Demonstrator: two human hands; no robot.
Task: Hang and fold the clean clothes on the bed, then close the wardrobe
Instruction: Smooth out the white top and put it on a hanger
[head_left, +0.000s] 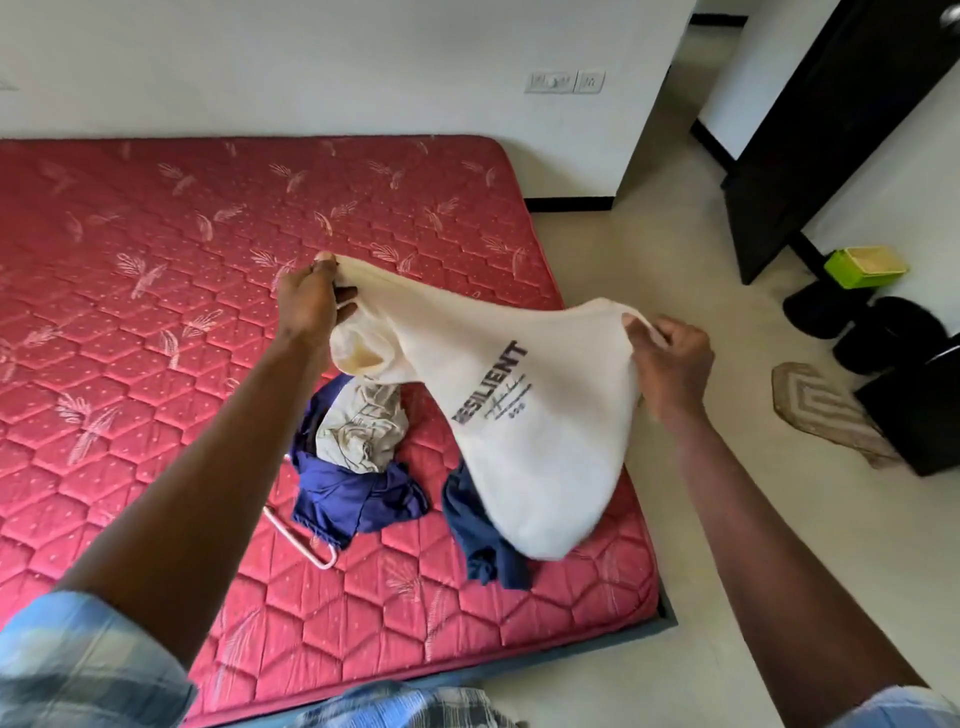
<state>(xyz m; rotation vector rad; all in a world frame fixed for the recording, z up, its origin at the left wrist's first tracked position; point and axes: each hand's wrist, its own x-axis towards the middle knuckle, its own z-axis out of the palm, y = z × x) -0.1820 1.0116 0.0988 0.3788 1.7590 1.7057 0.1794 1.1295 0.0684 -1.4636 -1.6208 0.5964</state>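
Your left hand (310, 304) and right hand (672, 364) each pinch an edge of the cream cotton T-shirt with dark "RESILIENT" print (524, 431). Both grips are closed on cloth, left at centre frame, right at centre right. The shirt is lifted off the red quilted mattress of the bed (156, 260) and stretched between the hands, likely so it opens out and you can find shoulders or hem before folding or hanging. It sags in the middle and its lower end hangs just over the bed's near corner. Under it, the remaining pile sits at lower centre: a crumpled beige printed garment (361, 431) on top of a bright blue garment (353, 499), and a navy garment (480, 540) just beside them, partly hidden by the shirt. A thin white wire hanger (291, 538) pokes out from under the blue one, handy for the hanging step. I judge the task to be early, with three pieces still unsorted. The wardrobe can't be identified here.
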